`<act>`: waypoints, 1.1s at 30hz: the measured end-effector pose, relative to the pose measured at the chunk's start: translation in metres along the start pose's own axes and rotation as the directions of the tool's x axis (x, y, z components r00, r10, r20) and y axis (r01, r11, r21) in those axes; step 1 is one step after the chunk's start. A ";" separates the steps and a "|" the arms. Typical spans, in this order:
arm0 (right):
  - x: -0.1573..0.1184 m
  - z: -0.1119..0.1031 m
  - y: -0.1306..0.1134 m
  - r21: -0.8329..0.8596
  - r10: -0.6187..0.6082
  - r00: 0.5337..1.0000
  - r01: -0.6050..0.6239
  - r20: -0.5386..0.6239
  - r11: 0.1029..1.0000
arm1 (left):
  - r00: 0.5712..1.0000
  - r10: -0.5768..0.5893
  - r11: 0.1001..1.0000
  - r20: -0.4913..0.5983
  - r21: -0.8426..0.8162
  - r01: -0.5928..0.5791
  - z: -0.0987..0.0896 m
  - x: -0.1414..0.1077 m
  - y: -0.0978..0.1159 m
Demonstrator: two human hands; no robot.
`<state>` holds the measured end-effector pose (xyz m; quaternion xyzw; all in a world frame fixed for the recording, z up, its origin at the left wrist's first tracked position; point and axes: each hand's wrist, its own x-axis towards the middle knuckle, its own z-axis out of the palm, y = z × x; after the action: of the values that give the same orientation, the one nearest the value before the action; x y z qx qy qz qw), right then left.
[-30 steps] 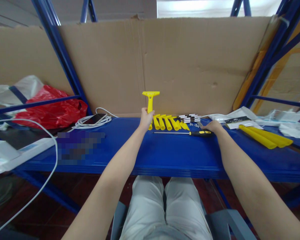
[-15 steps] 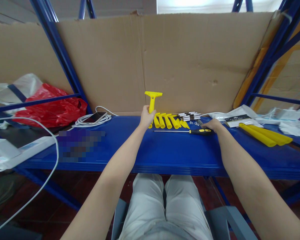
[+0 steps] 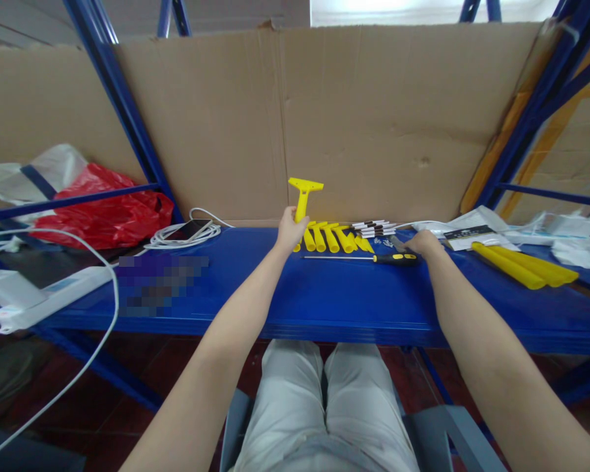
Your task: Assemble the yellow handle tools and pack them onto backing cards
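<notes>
My left hand is closed around the handle of a yellow T-shaped scraper, its wide head up in front of the cardboard. Beside that hand, several yellow tube-like handles lie in a row on the blue table. My right hand is closed at a small greyish flat piece, close to the black-and-yellow grip of a screwdriver. Small white-and-dark packets lie behind, between the hands.
Two long yellow pieces and a black-and-white package lie at the right. At the left are a coiled white cable, a white power strip and a red bag. Cardboard stands behind the table.
The view has shifted very slightly. My left hand still holds the yellow scraper upright, and my right hand stays beside the screwdriver, with the greyish piece showing a little more.
</notes>
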<state>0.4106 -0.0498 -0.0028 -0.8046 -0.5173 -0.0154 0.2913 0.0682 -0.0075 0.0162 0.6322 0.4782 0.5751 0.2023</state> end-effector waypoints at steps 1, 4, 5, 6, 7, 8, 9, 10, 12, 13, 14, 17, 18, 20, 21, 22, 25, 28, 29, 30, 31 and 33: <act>-0.001 -0.002 -0.002 -0.054 0.086 0.996 -0.084 0.019 0.995 | 1.000 -0.005 1.000 0.001 0.004 0.005 0.000 0.000 0.000; -0.005 -0.007 -0.009 -0.125 0.175 0.983 -0.167 0.060 0.978 | 1.000 -0.025 0.999 0.010 0.023 0.024 -0.001 0.000 0.001; -0.006 -0.008 -0.010 -0.113 0.171 0.982 -0.162 0.074 0.980 | 0.999 -0.030 0.999 0.013 0.028 0.030 -0.001 -0.001 0.001; -0.006 -0.009 -0.012 -0.087 0.170 0.982 -0.163 0.085 0.983 | 0.999 -0.032 0.999 0.015 0.029 0.032 -0.001 -0.001 0.002; -0.007 -0.010 -0.012 -0.048 0.174 0.981 -0.170 0.091 0.984 | 0.999 -0.030 0.999 0.014 0.025 0.030 -0.002 -0.001 0.002; -0.007 -0.010 -0.013 0.000 0.182 0.980 -0.182 0.084 0.983 | 1.000 -0.026 0.999 0.013 0.019 0.026 -0.002 -0.001 0.002; -0.008 -0.011 -0.013 0.052 0.189 0.980 -0.192 0.061 0.980 | 1.000 -0.021 1.000 0.012 0.011 0.021 -0.002 -0.001 0.002; -0.009 -0.011 -0.012 0.108 0.200 0.979 -0.202 0.024 0.973 | 1.000 -0.016 1.000 0.010 0.004 0.016 -0.002 -0.001 0.002; -0.010 -0.011 -0.012 0.204 0.220 0.974 -0.204 -0.059 0.958 | 1.000 -0.013 1.000 0.010 -0.007 0.013 -0.002 -0.001 0.002; -0.010 -0.011 -0.012 0.237 0.232 0.969 -0.205 -0.091 0.950 | 1.000 -0.013 1.000 0.010 -0.011 0.013 -0.002 -0.001 0.002; -0.011 -0.011 -0.012 0.260 0.248 0.962 -0.211 -0.118 0.942 | 1.000 -0.012 1.000 0.009 -0.015 0.012 -0.002 -0.001 0.001; -0.011 -0.013 -0.012 0.293 0.299 0.938 -0.241 -0.174 0.925 | 1.000 -0.003 0.999 -0.005 -0.032 0.003 -0.001 -0.001 0.001; -0.010 -0.013 -0.011 0.305 0.318 0.928 -0.251 -0.195 0.919 | 1.000 0.003 0.999 -0.013 -0.038 -0.003 0.000 -0.002 0.001; -0.008 -0.014 -0.010 0.327 0.343 0.912 -0.261 -0.225 0.908 | 0.999 0.027 0.998 -0.034 -0.050 -0.029 -0.001 -0.002 0.001; -0.007 -0.013 -0.009 0.358 0.361 0.905 -0.268 -0.224 0.894 | 0.998 0.044 0.997 -0.050 -0.055 -0.046 -0.001 -0.003 0.001; -0.006 -0.013 -0.008 0.401 0.385 0.897 -0.278 -0.216 0.873 | 0.996 0.061 0.996 -0.072 -0.059 -0.065 -0.002 -0.003 0.002; -0.005 -0.012 -0.009 0.542 0.454 0.874 -0.300 -0.172 0.785 | 0.985 0.095 0.991 -0.145 -0.077 -0.107 -0.003 -0.004 0.003; -0.007 -0.013 -0.015 0.725 0.512 0.851 -0.279 -0.117 0.630 | 0.973 0.114 0.984 -0.203 -0.109 -0.138 -0.004 -0.003 0.003; -0.008 -0.014 -0.017 0.777 0.524 0.847 -0.270 -0.088 0.568 | 0.968 0.126 0.980 -0.217 -0.123 -0.156 -0.003 -0.002 0.002; -0.009 -0.015 -0.020 0.813 0.527 0.847 -0.264 -0.061 0.519 | 0.963 0.141 0.975 -0.228 -0.138 -0.176 -0.003 0.000 0.001; -0.010 -0.017 -0.023 0.833 0.522 0.852 -0.264 -0.035 0.486 | 0.960 0.156 0.969 -0.233 -0.150 -0.194 -0.003 0.001 0.001; -0.013 -0.020 -0.029 0.865 0.495 0.869 -0.259 0.014 0.430 | 0.957 0.177 0.963 -0.229 -0.162 -0.217 -0.003 0.003 0.000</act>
<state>0.3856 -0.0616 0.0232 -0.6468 -0.2233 0.2048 0.6999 0.0655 -0.0061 0.0183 0.5902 0.3756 0.6987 0.1495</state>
